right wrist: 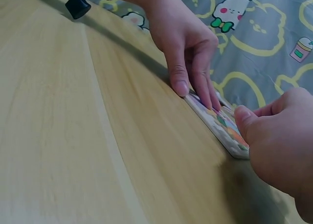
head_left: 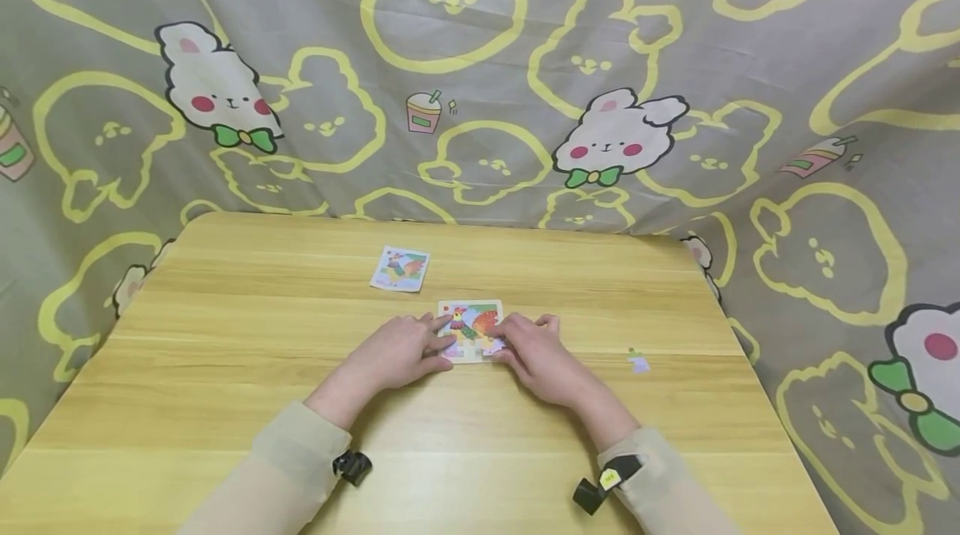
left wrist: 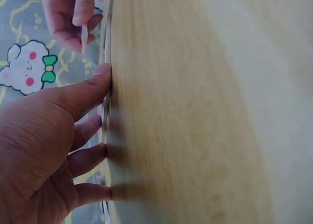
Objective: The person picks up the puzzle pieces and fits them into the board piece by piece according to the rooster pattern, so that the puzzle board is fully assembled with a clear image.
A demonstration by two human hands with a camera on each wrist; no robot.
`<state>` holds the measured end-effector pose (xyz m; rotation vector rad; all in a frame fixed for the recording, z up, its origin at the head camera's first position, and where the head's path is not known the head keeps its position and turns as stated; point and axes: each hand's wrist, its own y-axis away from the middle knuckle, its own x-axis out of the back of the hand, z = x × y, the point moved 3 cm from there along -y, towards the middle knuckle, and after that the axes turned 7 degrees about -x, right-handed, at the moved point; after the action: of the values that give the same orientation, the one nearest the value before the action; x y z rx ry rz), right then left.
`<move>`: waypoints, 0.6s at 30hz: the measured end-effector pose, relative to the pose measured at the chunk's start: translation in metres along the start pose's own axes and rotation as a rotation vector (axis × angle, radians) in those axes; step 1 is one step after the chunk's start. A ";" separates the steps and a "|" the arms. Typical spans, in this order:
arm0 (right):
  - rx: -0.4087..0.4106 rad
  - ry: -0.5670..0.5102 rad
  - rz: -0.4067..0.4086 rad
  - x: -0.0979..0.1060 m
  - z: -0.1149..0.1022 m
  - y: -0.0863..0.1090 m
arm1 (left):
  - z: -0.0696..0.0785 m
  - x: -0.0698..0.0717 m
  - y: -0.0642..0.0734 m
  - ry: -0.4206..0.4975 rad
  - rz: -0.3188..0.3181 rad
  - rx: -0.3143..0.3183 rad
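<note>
A small jigsaw puzzle board (head_left: 480, 302) with a colourful rooster picture lies flat on the table between my hands. Bare gaps show along its lower part. My left hand (head_left: 397, 352) rests on the board's left side, its thumb at the near edge and its fingertips pressing the surface. Over the lower right corner, my right hand (head_left: 536, 352) pinches a thin puzzle piece (left wrist: 84, 35) between thumb and fingers. The left wrist view shows that piece edge-on, above the board. In the right wrist view, my right hand (right wrist: 281, 131) hides the board's near end.
A square card (head_left: 401, 269) with the same rooster picture lies behind the board, to the left. Loose puzzle pieces (head_left: 638, 363) lie on the wooden table (head_left: 225, 402) to the right. A patterned grey curtain (head_left: 480, 102) hangs along the table's back and sides.
</note>
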<state>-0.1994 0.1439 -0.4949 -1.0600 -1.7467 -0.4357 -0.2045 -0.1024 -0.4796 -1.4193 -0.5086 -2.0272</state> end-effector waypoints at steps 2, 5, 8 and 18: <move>0.001 0.013 -0.003 -0.003 -0.003 -0.004 | 0.000 0.001 0.000 -0.003 -0.001 0.000; 0.001 0.036 -0.012 -0.006 -0.006 -0.008 | 0.001 0.001 0.000 -0.005 -0.003 0.000; 0.004 0.063 -0.018 -0.009 -0.009 -0.011 | 0.001 0.002 0.000 -0.004 -0.002 0.000; 0.032 0.109 0.011 -0.016 -0.015 -0.017 | 0.001 0.002 0.000 -0.023 -0.010 0.013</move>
<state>-0.2030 0.1167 -0.4992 -1.0047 -1.6455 -0.4492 -0.2041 -0.1019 -0.4778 -1.4368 -0.5384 -2.0140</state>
